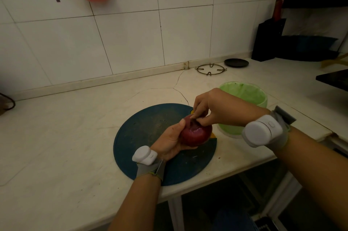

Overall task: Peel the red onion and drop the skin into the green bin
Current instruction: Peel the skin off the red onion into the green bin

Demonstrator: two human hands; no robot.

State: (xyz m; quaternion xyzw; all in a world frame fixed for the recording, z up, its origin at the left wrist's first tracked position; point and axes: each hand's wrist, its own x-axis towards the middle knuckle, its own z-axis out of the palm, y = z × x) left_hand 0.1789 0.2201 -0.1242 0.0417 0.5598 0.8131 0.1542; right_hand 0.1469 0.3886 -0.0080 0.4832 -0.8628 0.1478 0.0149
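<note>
Over the pale counter point(56, 136) and round dark board point(143, 136), the left hand point(169, 142) cups the red onion point(195, 134) while the right hand point(216, 108) pinches skin at its top, so peeling is seemingly under way, and the next move would be tearing a strip free for the green bin point(244, 87) just right.

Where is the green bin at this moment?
Head view: the green bin stands on the counter, right of the round blue board, just behind the right hand.

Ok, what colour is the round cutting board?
The cutting board is dark teal, seen in the head view.
</note>
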